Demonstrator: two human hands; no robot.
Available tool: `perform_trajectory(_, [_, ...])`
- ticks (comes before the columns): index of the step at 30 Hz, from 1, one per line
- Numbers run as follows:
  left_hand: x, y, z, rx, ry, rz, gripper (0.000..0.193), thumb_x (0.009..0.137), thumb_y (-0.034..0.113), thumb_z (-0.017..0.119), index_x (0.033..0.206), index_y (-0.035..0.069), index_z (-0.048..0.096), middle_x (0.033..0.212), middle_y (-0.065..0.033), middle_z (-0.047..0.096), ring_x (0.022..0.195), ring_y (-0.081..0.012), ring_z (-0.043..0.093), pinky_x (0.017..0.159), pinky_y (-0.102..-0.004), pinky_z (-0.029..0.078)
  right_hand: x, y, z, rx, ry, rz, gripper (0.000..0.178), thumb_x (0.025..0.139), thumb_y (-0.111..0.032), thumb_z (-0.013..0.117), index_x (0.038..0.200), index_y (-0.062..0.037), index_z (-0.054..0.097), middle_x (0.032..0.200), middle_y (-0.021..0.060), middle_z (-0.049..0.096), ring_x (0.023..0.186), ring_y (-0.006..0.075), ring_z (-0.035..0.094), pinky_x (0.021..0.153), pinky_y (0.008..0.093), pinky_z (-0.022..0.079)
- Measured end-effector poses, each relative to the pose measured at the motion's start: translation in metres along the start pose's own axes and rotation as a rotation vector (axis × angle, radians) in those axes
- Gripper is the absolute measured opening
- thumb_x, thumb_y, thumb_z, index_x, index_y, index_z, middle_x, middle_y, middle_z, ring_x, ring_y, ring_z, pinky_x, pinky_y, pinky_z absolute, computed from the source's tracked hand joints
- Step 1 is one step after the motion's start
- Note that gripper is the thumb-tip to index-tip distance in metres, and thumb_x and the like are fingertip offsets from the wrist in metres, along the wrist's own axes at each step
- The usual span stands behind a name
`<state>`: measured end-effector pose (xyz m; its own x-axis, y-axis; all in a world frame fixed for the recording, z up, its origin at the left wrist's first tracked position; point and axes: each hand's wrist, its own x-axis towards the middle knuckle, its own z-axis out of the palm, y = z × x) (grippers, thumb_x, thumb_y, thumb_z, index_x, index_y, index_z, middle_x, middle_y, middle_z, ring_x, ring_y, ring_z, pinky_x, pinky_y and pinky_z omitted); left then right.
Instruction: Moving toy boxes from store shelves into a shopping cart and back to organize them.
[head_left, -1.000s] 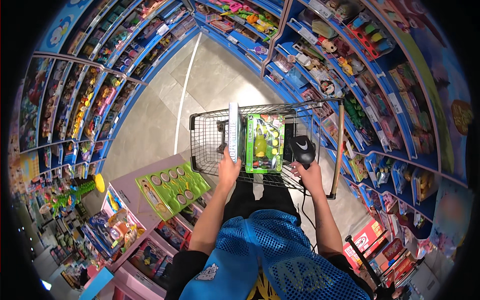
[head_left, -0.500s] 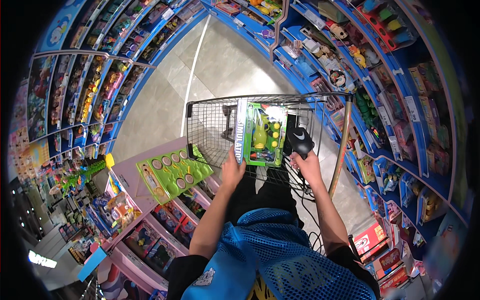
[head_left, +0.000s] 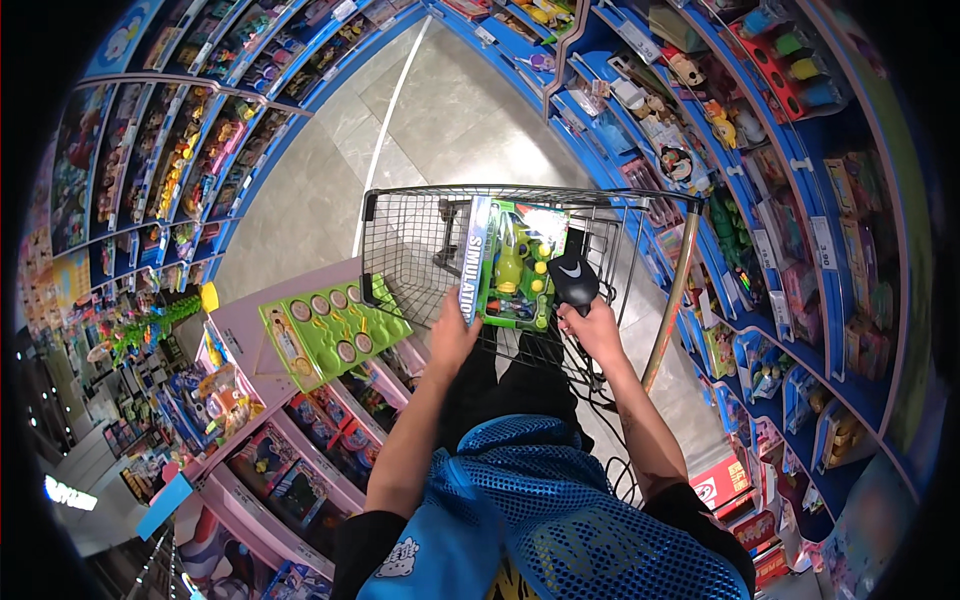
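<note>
While the left hand [head_left: 452,335] gripped the green boxed toy in its clear-fronted package [head_left: 515,262] over the black wire shopping cart [head_left: 420,240], the right hand's fingers [head_left: 592,318] closed around a black handheld scanner [head_left: 573,278] (seemingly mid-scan); the box was not yet set down.

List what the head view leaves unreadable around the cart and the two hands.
- Left hand: fingertips hidden behind the green toy box.
- Right hand: its grip on the black scanner is masked by the scanner itself.
- Cart floor: covered by the box and the wire mesh.
- Shelf toys: too small and fisheye-bent.
</note>
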<state>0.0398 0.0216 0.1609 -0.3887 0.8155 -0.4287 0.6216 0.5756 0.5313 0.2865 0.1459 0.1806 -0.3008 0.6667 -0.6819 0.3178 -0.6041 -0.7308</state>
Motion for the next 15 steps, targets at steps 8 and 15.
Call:
perform_trajectory(8, [-0.001,0.005,0.011,0.050,0.029,-0.051,0.077,0.082,0.036,0.076,0.139,0.003,0.037,0.122,-0.0252,0.060,0.103,-0.0454,0.063,0.084,-0.0522,0.053,0.007,-0.005,0.000,-0.080,-0.015,-0.017,0.017,0.093,-0.011,0.064,0.099,0.0047,0.060,0.081,0.0070,0.068,0.066,0.0117,0.066,0.057,0.0261,0.052])
perform_trajectory(15, [0.002,0.016,-0.002,0.047,-0.004,-0.150,0.084,0.077,0.044,0.080,0.137,0.002,0.040,0.119,-0.0265,0.062,0.103,-0.0438,0.064,0.086,-0.0494,0.052,0.008,-0.007,0.003,-0.084,-0.019,-0.026,0.016,0.092,-0.010,0.064,0.097,0.0045,0.060,0.080,0.0069,0.068,0.065,0.0116,0.066,0.056,0.0264,0.051])
